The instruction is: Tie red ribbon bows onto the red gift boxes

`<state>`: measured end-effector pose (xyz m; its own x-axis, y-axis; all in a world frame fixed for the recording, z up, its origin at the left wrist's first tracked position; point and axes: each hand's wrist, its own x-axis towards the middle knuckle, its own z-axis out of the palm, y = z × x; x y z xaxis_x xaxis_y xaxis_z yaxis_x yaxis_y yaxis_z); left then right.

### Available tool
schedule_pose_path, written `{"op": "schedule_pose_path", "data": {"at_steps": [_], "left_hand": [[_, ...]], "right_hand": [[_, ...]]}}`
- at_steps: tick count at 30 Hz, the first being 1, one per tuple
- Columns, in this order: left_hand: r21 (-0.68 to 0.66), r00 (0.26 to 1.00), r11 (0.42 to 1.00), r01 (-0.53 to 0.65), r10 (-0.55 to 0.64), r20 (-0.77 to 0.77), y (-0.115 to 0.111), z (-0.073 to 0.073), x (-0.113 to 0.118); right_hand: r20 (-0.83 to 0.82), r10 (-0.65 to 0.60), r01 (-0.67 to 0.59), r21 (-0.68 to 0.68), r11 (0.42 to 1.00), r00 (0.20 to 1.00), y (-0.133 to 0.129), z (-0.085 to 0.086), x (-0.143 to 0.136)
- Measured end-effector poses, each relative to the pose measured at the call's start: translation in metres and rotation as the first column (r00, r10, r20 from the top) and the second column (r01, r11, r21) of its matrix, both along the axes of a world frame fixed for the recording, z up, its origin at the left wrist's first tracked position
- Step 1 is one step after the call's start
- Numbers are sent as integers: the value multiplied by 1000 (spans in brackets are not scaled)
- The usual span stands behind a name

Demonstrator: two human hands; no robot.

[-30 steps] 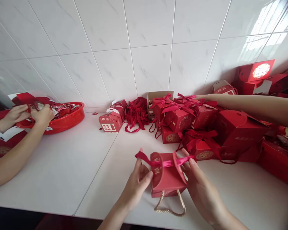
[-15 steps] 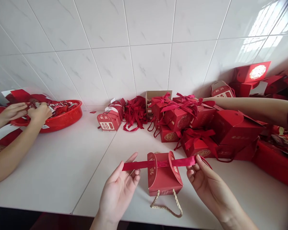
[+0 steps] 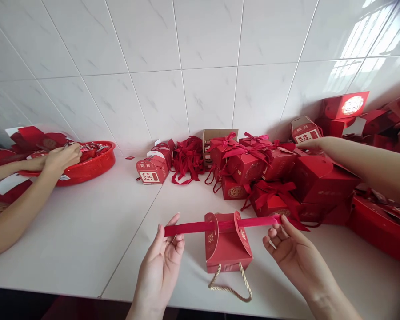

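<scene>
A red gift box (image 3: pixel 227 249) stands on the white table in front of me, its curved flaps folded up and a gold rope handle (image 3: pixel 231 291) hanging toward me. Through slots in the flaps runs a red ribbon (image 3: pixel 193 227), stretched out flat to both sides. My left hand (image 3: pixel 162 262) pinches one end between thumb and fingers, palm up. On the other side, my right hand (image 3: pixel 291 249) pinches the ribbon near its other end, with a short tail beyond the fingertips. Neither hand touches the box.
Ribbon-tied red boxes (image 3: pixel 246 166) are piled behind at right, near a heap of loose ribbons (image 3: pixel 188 155) and a cardboard box (image 3: pixel 220 133). Another person's arm (image 3: pixel 366 160) reaches over the pile. At left, another person's hands (image 3: pixel 62 158) work over a red basin (image 3: pixel 93 169).
My hands have moved slightly apart, drawing the ribbon out longer on both sides. The person at left has moved their hands over the basin, and the arm at right reaches in differently.
</scene>
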<state>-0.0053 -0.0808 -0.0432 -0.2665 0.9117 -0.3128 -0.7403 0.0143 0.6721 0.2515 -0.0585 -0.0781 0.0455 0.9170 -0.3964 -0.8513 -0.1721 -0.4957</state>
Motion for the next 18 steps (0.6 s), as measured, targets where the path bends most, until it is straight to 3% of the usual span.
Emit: {"op": "schedule_pose_path", "data": {"at_steps": [5, 9, 11, 14, 18], "left_hand": [[52, 998, 998, -17, 19, -51, -2, 3, -4], [177, 953, 981, -74, 122, -277, 3, 10, -11], [270, 870, 960, -81, 200, -451, 8, 17, -17], [377, 696, 926, -37, 295, -655, 15, 36, -24], [512, 496, 856, 78, 412, -765, 25, 72, -19]], "right_hand": [[110, -39, 30, 84, 996, 993, -2, 4, 4], [319, -267, 169, 303, 938, 909, 0, 15, 2], [415, -417, 240, 416, 877, 809, 2, 23, 2], [514, -535, 252, 520, 816, 670, 4, 40, 5], [625, -550, 75, 621, 780, 554, 9, 72, 5]]}}
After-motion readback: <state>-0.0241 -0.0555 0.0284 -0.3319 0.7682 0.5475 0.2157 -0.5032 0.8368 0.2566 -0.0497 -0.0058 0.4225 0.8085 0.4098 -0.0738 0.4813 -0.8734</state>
